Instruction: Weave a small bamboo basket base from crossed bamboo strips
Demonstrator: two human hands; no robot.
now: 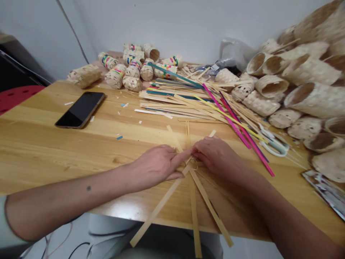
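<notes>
From the head camera I see a star of pale strips (159, 210) lying flat on the wooden table (118, 190), its crossing between the two hands. Three long ends point toward me, past the near edge: one slanting left, one nearly straight, one slanting right; shorter tips fan away. The right hand (215, 153) has its fingertips pinched on them; the left hand (159, 163) reaches a finger across, its hold I can't tell.
</notes>
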